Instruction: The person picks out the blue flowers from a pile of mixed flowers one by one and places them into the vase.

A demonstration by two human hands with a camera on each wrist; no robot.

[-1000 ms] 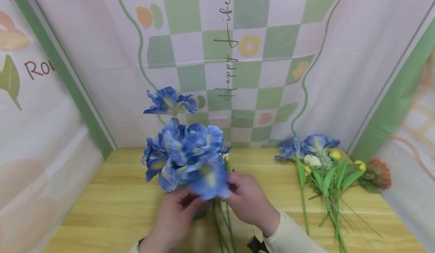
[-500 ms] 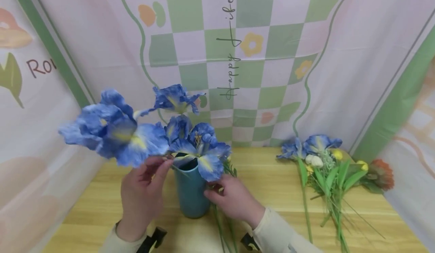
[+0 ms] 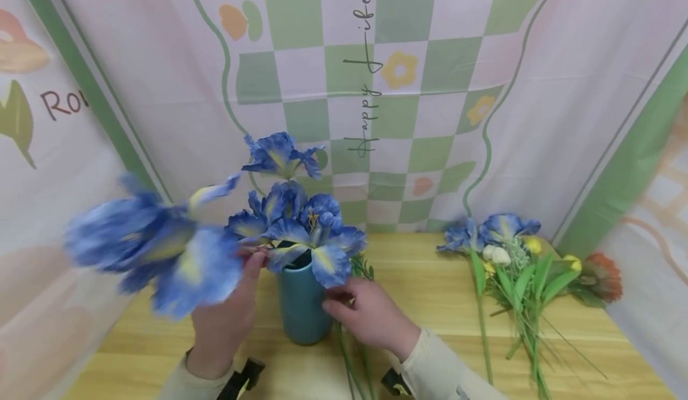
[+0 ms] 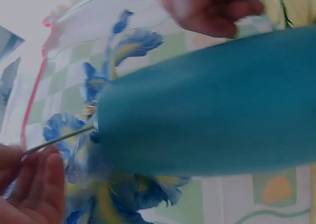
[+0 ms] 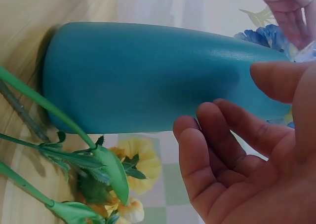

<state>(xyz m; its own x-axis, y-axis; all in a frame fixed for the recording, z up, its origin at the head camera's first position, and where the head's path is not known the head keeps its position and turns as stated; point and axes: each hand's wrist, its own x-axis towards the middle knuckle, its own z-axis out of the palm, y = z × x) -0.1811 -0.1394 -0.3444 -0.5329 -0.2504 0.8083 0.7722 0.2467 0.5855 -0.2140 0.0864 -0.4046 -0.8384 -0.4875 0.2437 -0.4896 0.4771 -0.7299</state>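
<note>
Just outside the vase rim (image 3: 297,271), left fingers (image 4: 52,177) pinching a stem (image 4: 74,134), right fingers (image 5: 196,157) alongside

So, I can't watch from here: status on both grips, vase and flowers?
Left grip pinching a stem by the vase rim. Right grip beside vase, holding nothing. Vase upright. Large blue flower partly hiding left grip from head view.
</note>
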